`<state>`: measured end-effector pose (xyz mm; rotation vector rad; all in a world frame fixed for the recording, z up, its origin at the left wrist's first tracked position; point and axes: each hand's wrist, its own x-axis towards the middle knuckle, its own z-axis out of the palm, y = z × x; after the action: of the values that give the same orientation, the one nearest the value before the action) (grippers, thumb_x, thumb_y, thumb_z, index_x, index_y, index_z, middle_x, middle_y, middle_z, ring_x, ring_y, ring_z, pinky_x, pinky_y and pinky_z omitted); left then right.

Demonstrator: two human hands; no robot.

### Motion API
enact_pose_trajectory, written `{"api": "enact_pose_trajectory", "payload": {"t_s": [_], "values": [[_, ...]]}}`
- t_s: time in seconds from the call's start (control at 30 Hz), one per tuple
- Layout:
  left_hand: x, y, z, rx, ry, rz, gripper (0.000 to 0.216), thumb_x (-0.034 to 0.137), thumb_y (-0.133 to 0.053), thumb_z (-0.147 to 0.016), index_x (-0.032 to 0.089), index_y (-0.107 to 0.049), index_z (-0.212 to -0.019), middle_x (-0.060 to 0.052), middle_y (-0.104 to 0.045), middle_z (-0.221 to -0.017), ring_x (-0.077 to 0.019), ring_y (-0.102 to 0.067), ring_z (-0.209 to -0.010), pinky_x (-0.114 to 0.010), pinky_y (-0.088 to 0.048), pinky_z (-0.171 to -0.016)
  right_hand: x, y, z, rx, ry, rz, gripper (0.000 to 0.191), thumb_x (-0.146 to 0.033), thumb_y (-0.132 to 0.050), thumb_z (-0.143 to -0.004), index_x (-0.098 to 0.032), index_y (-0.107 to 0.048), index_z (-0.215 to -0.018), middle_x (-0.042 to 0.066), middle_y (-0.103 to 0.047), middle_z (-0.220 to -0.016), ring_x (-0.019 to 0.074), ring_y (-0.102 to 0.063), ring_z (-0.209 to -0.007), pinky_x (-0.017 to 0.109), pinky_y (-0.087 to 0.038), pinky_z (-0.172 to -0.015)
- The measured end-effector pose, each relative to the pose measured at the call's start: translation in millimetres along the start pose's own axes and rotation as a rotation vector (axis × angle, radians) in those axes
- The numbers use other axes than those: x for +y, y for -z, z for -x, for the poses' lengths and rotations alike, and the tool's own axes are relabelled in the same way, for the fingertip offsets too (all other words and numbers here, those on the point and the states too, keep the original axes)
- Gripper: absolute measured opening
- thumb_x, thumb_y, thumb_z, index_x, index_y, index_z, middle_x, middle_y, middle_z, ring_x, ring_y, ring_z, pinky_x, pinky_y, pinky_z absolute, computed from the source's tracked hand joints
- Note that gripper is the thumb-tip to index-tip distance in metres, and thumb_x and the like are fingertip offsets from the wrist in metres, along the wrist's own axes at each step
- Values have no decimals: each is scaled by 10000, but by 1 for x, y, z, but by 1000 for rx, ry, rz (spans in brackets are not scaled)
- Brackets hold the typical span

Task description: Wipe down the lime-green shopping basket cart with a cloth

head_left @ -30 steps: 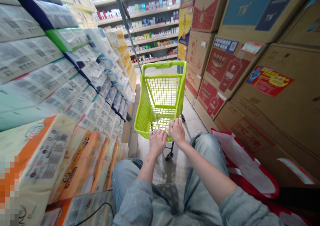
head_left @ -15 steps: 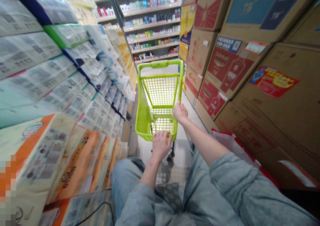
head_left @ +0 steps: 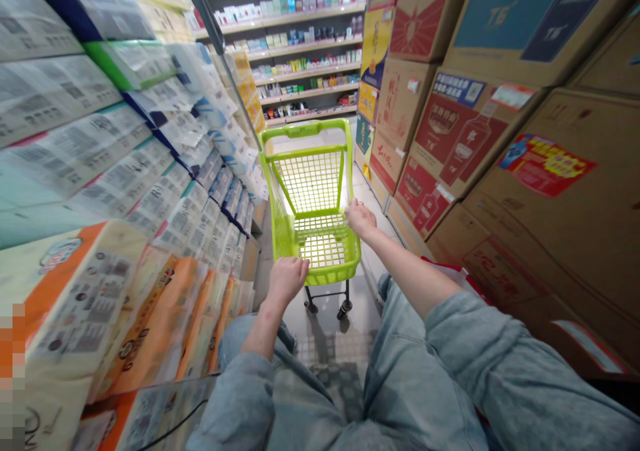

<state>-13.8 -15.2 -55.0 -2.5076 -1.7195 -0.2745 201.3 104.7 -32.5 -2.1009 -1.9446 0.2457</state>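
In front of me in the aisle stands a lime-green shopping cart (head_left: pixel 333 274) with a grid basket and dark legs on casters. No goods show in its basket. My left hand (head_left: pixel 289 281) is closed over the near left corner of the basket rim. My right hand (head_left: pixel 361 219) grips the right side rim, fingers curled around it. The cart's handle bar (head_left: pixel 306 130) is at the far end, away from both hands. A grey pole (head_left: pixel 210 28) rises by the cart's far left corner.
Stacked tissue packs (head_left: pixel 165 304) line the left side closely. Cardboard cartons (head_left: pixel 505 224) are piled along the right, with a red-edged bag (head_left: pixel 450 271) at their foot. Product shelves (head_left: pixel 300 51) stand across the far end. Tiled floor (head_left: pixel 325 344) shows between my legs.
The cart has turned slightly, its handle end swinging left and its near legs coming into view. My left hand has moved left along the near rim to the corner; my right hand keeps its hold.
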Motion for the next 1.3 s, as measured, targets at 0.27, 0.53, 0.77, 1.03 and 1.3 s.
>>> {"api": "enact_pose_trajectory", "payload": {"t_s": [0.27, 0.53, 0.77, 1.03, 1.3], "values": [[6, -9, 0, 16, 83, -52, 524, 293, -262, -945, 142, -684, -673, -104, -683, -663, -186, -608, -615, -316, -325, -622, -4, -4, 3, 24, 4, 70, 320, -346, -402, -925, -138, -411, -1169, 157, -566, -1086, 222, -628, -911, 314, -470, -734], [19, -16, 4, 46, 167, -25, 497, 274, -284, -931, 138, -683, -667, -112, -685, -662, -200, -612, -627, -328, -336, -642, -6, -4, 42, 38, -15, 171, 247, -271, -400, -923, -131, -455, -1120, 144, -577, -1049, 208, -624, -907, 290, -467, -720], [27, -11, 5, 24, 182, -5, 474, 243, -295, -922, 125, -677, -668, -124, -687, -671, -211, -627, -657, -338, -336, -651, -4, -9, 90, 67, -55, 281, 232, -174, -362, -910, -127, -469, -1110, 154, -573, -1048, 195, -616, -892, 267, -462, -694], [29, -8, 5, 30, 180, -6, 461, 224, -312, -912, 112, -685, -665, -136, -685, -663, -202, -624, -655, -338, -343, -658, 2, -19, 129, 72, -72, 203, 338, -346, -295, -963, -119, -467, -1144, 160, -594, -1027, 190, -642, -816, 268, -454, -639], [33, -13, 4, 71, 168, 29, 452, 224, -319, -905, 118, -699, -683, -136, -677, -646, -209, -615, -630, -347, -349, -651, 32, -3, 141, 135, 186, -30, 293, -407, -341, -948, -208, -529, -1051, 74, -661, -912, 189, -635, -773, 276, -441, -635]]}}
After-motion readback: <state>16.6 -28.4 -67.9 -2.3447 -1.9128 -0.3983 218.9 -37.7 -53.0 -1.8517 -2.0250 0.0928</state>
